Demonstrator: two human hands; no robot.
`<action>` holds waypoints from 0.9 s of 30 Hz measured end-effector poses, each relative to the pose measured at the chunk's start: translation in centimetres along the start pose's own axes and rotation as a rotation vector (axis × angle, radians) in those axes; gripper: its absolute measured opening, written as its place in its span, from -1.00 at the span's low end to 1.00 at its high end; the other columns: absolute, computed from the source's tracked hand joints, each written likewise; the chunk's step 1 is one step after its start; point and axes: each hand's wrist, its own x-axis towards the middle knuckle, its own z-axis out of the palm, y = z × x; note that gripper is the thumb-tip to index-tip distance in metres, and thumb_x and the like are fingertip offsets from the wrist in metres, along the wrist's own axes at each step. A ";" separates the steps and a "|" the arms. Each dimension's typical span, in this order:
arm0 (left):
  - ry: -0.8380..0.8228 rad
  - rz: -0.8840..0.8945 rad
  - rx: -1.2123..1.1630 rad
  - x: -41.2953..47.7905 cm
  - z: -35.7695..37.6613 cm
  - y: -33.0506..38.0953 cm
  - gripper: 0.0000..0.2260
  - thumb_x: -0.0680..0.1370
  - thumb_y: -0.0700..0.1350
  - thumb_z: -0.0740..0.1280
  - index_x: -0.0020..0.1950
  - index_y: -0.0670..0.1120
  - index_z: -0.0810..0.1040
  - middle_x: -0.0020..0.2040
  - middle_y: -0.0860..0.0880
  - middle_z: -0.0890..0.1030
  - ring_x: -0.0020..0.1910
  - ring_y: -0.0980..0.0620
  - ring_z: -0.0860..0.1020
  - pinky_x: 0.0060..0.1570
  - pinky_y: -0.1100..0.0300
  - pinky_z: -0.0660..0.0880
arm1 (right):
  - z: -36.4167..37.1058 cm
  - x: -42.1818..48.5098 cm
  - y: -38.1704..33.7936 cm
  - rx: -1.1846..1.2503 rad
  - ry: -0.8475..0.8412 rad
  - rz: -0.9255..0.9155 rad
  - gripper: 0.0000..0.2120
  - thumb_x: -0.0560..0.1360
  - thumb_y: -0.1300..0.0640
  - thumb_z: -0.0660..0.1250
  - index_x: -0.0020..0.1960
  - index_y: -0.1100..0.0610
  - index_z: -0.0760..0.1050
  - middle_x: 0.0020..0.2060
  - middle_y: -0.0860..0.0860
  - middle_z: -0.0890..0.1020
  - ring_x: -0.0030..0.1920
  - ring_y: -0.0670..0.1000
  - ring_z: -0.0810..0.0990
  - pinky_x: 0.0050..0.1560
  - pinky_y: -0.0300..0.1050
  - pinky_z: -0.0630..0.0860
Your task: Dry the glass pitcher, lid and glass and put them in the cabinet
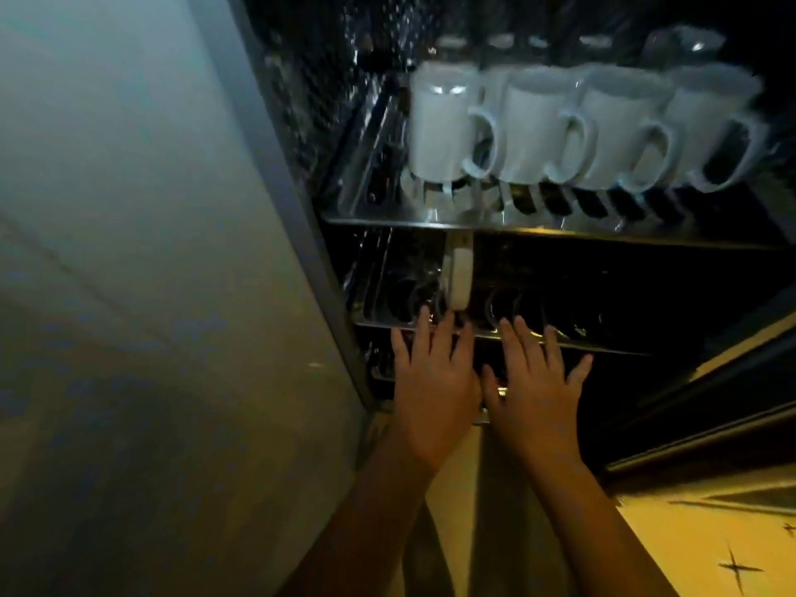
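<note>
glassware (415, 290): faint clear curves in the dark on the lower rack (603, 344), inside the cabinet (301, 217). Too dim to tell pitcher from glass.
white part (459, 275): upright, pale, right beside those curves, just under the upper rack (560, 230). Lid or handle, can't tell.
left hand (435, 381): raised, back to camera, fingers straight and spread, holding nothing. Fingertips reach the lower rack's front rail just below the white part; contact unclear.
right hand (538, 389): same pose, flat and spread wide, nothing in it. Fingers lie across the front rail, to the right of the white part.
hand spacing: side by side, thumbs nearly meeting between them.
lower rack: metal, slotted, mostly black shadow to the right.
upper rack: shiny metal, slotted floor, above both hands.
mugs (534, 127): four white ones in a row on the upper rack, upside down, handles toward the camera and right. Blurred.
behind mugs: more pale upturned pieces at the back, too blurred to name.
panel (150, 230): big grey flat surface left of the cabinet's frame; door or wall, can't tell.
tile (710, 553): yellow, dark star marks, bottom right below the cabinet.
</note>
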 end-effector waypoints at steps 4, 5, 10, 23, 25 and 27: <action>-0.070 0.023 0.061 -2.0 -5.3 0.5 -0.61 0.44 0.07 0.20 0.16 -0.07 0.60 0.16 -0.11 0.61 0.23 -0.21 0.51 0.13 -0.26 0.22 | -6.5 0.3 -2.3 0.012 -0.097 -0.010 -0.40 0.42 0.03 0.41 0.40 0.12 0.33 0.37 0.12 0.38 0.39 0.23 0.29 0.24 0.34 -0.11; -0.073 0.027 0.065 -2.3 -6.9 0.6 -0.60 0.41 0.08 0.22 0.14 -0.07 0.61 0.15 -0.11 0.62 0.21 -0.21 0.52 0.12 -0.26 0.23 | -8.0 0.3 -2.5 0.021 -0.096 -0.007 -0.41 0.41 0.04 0.42 0.39 0.12 0.35 0.36 0.13 0.40 0.38 0.23 0.31 0.24 0.35 -0.10; -0.069 0.016 0.020 -3.5 -15.1 1.6 -0.62 0.43 0.03 0.19 0.12 -0.11 0.61 0.13 -0.15 0.62 0.19 -0.23 0.53 0.10 -0.28 0.31 | -15.3 -0.3 -2.9 -0.015 0.022 -0.007 -0.50 0.34 0.06 0.42 0.25 0.18 0.48 0.19 0.17 0.56 0.21 0.29 0.50 0.12 0.42 0.06; -0.117 0.054 -0.042 -5.7 -32.6 7.5 -0.44 0.25 -0.06 0.57 0.22 -0.14 0.56 0.20 -0.18 0.58 0.25 -0.24 0.48 0.15 -0.28 0.29 | -35.5 -1.8 -2.8 -0.008 0.014 0.066 -0.52 0.37 0.03 0.27 0.25 0.17 0.49 0.21 0.16 0.55 0.25 0.28 0.47 0.17 0.41 0.05; -0.167 0.096 -0.097 -5.5 -35.5 9.0 -0.44 0.45 -0.04 0.41 0.42 -0.10 0.36 0.40 -0.18 0.38 0.44 -0.22 0.23 0.30 -0.23 0.02 | -37.9 -1.8 -2.4 -0.027 0.037 0.082 -0.52 0.36 0.06 0.40 0.25 0.17 0.50 0.20 0.15 0.56 0.24 0.27 0.47 0.17 0.41 0.06; -0.175 0.113 -0.127 -5.3 -37.1 10.2 -0.47 0.61 -0.01 0.15 0.54 -0.03 0.03 0.55 -0.09 0.04 0.52 -0.13 -0.10 0.30 -0.07 -0.32 | -40.1 -1.8 -2.1 -0.024 0.046 0.127 -0.46 0.29 0.12 0.53 0.23 0.17 0.51 0.19 0.15 0.57 0.24 0.28 0.48 0.16 0.42 0.08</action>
